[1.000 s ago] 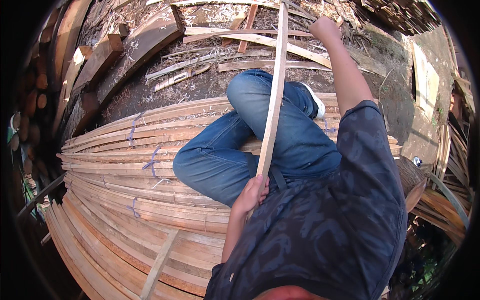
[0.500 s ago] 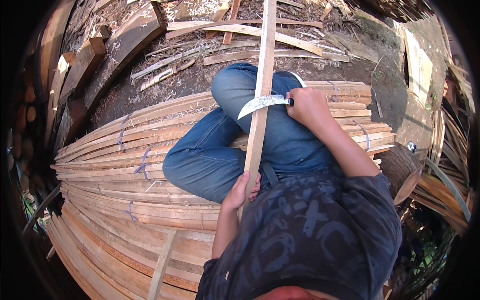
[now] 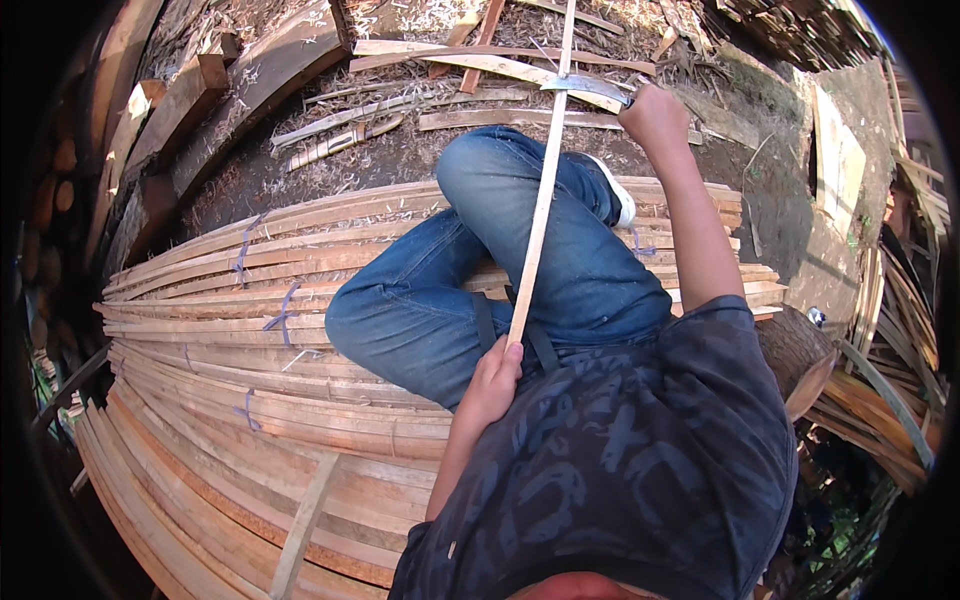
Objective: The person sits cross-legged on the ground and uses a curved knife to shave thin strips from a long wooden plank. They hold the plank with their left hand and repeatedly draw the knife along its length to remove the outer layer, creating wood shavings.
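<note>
A long wooden strip (image 3: 546,190) runs up and away from my waist across my lap, its narrow edge facing up. My left hand (image 3: 493,380) is wrapped round its near end, close to my belly. My right hand (image 3: 656,125), arm stretched out, grips the dark handle of a curved knife (image 3: 590,87). The blade lies across the strip near its far part, with a thin curl of wood beside it. My crossed legs in blue jeans (image 3: 590,270) are under the strip.
Tied bundles of wooden strips (image 3: 370,270) lie beneath and left of me. Thick beams (image 3: 250,95) stand at the far left. Loose slats (image 3: 480,118), an empty knife sheath (image 3: 345,141) and shavings litter the ground ahead. A log (image 3: 795,350) sits at my right.
The knife in my right hand has slid forward along the strip, away from me. The strip has turned from its broad face to its narrow edge. My left hand keeps hold of it.
</note>
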`<action>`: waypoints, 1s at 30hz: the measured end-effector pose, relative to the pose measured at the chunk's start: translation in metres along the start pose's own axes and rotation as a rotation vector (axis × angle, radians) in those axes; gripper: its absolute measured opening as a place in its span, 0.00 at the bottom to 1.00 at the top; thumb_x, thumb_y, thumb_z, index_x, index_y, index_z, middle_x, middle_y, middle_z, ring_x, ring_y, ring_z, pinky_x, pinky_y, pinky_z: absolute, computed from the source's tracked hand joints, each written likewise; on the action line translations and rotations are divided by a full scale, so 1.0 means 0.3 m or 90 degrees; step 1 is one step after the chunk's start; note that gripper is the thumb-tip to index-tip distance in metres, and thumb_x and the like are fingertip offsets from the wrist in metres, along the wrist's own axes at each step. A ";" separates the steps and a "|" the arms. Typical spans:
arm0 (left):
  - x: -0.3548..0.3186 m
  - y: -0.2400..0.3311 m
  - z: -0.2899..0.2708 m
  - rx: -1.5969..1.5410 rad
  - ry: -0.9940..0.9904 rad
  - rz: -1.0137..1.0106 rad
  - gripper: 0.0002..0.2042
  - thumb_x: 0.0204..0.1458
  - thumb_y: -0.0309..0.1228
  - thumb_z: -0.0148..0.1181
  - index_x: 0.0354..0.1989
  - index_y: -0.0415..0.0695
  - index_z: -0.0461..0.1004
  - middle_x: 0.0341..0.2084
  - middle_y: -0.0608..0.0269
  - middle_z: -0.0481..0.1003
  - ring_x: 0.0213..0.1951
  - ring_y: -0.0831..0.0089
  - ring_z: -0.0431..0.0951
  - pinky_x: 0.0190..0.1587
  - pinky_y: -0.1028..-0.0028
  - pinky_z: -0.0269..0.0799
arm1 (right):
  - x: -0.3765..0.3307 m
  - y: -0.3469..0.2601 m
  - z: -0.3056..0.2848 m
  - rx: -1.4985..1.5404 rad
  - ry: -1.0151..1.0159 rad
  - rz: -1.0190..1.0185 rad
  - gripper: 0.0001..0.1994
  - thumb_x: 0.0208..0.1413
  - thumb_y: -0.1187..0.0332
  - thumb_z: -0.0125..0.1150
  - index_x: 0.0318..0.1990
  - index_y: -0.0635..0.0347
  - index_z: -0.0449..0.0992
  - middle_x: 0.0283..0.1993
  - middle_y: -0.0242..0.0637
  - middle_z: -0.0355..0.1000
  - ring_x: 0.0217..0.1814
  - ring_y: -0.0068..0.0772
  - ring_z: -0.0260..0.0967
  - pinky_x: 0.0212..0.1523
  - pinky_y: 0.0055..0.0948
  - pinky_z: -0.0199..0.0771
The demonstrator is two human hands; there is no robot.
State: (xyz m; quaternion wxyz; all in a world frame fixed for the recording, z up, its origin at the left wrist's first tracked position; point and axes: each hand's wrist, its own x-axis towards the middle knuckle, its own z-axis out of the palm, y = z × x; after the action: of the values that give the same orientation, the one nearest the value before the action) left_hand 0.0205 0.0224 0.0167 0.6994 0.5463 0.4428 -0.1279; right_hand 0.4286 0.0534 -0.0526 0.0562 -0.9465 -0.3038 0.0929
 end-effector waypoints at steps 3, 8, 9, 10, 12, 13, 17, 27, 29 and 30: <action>0.005 0.024 -0.024 -0.215 -0.077 -0.115 0.23 0.67 0.52 0.32 0.35 0.44 0.64 0.19 0.71 0.59 0.20 0.82 0.57 0.22 0.79 0.55 | 0.137 -0.035 0.020 -0.001 -0.024 0.012 0.14 0.46 0.62 0.60 0.35 0.63 0.81 0.39 0.55 0.78 0.44 0.54 0.77 0.45 0.46 0.76; -0.004 0.005 -0.023 -0.202 -0.087 -0.041 0.19 0.67 0.49 0.38 0.33 0.45 0.62 0.19 0.73 0.57 0.20 0.84 0.56 0.21 0.81 0.54 | 0.344 0.102 -0.022 0.003 -0.106 0.201 0.18 0.52 0.58 0.60 0.46 0.59 0.80 0.52 0.42 0.77 0.55 0.45 0.75 0.52 0.42 0.74; -0.002 -0.002 -0.032 -0.214 -0.102 -0.038 0.19 0.67 0.49 0.38 0.33 0.45 0.62 0.19 0.73 0.57 0.20 0.84 0.56 0.21 0.81 0.54 | 0.343 0.132 -0.024 -0.030 -0.151 0.190 0.18 0.52 0.58 0.61 0.46 0.59 0.80 0.51 0.41 0.77 0.53 0.45 0.75 0.51 0.42 0.74; 0.006 -0.032 -0.040 -0.225 -0.115 -0.035 0.21 0.66 0.52 0.36 0.34 0.45 0.62 0.19 0.74 0.57 0.18 0.84 0.55 0.20 0.81 0.55 | 0.326 0.138 -0.002 -0.018 -0.145 0.185 0.18 0.51 0.58 0.61 0.46 0.60 0.80 0.50 0.44 0.77 0.53 0.47 0.75 0.51 0.43 0.75; 0.001 -0.049 -0.057 -0.318 -0.150 -0.078 0.23 0.66 0.55 0.35 0.35 0.45 0.62 0.19 0.74 0.57 0.18 0.83 0.56 0.20 0.81 0.55 | 0.260 0.122 0.096 0.037 -0.126 0.167 0.18 0.50 0.58 0.62 0.44 0.62 0.80 0.47 0.50 0.77 0.51 0.51 0.76 0.50 0.44 0.75; 0.032 -0.050 -0.072 -0.357 -0.193 -0.099 0.24 0.65 0.56 0.34 0.35 0.46 0.62 0.18 0.74 0.57 0.17 0.83 0.56 0.20 0.81 0.56 | 0.187 0.155 0.146 0.073 -0.101 0.183 0.19 0.49 0.58 0.62 0.42 0.63 0.81 0.45 0.53 0.77 0.50 0.53 0.75 0.50 0.45 0.75; 0.070 -0.081 -0.140 -0.471 -0.363 -0.144 0.36 0.55 0.71 0.35 0.38 0.44 0.62 0.18 0.70 0.58 0.17 0.82 0.59 0.20 0.80 0.58 | -0.149 0.152 0.315 0.330 -0.134 0.163 0.17 0.47 0.59 0.66 0.31 0.69 0.78 0.32 0.55 0.77 0.39 0.55 0.77 0.42 0.43 0.74; 0.077 -0.064 -0.140 -0.487 -0.359 -0.073 0.35 0.52 0.62 0.55 0.51 0.40 0.62 0.21 0.62 0.64 0.19 0.77 0.65 0.23 0.76 0.67 | -0.306 0.040 0.144 0.592 0.067 0.009 0.13 0.62 0.65 0.55 0.45 0.68 0.72 0.22 0.46 0.70 0.23 0.42 0.69 0.27 0.39 0.66; 0.067 -0.031 -0.138 -0.441 -0.324 -0.086 0.31 0.56 0.59 0.52 0.50 0.39 0.64 0.20 0.61 0.65 0.19 0.77 0.65 0.23 0.75 0.67 | -0.351 0.021 0.086 0.553 0.030 -0.086 0.12 0.62 0.64 0.56 0.45 0.66 0.72 0.22 0.46 0.70 0.23 0.44 0.71 0.27 0.38 0.67; 0.065 -0.021 -0.133 -0.427 -0.298 -0.087 0.28 0.58 0.55 0.51 0.49 0.39 0.64 0.20 0.62 0.65 0.19 0.77 0.66 0.23 0.75 0.67 | -0.374 0.007 0.047 0.532 0.004 -0.135 0.12 0.62 0.64 0.56 0.45 0.65 0.72 0.22 0.46 0.70 0.23 0.45 0.71 0.27 0.39 0.67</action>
State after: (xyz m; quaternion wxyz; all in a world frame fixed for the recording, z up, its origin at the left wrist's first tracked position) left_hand 0.0083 0.0609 -0.0026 0.9104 0.2135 0.3243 -0.1429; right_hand 0.3373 -0.0132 -0.0510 0.4446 -0.8066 -0.3352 0.1984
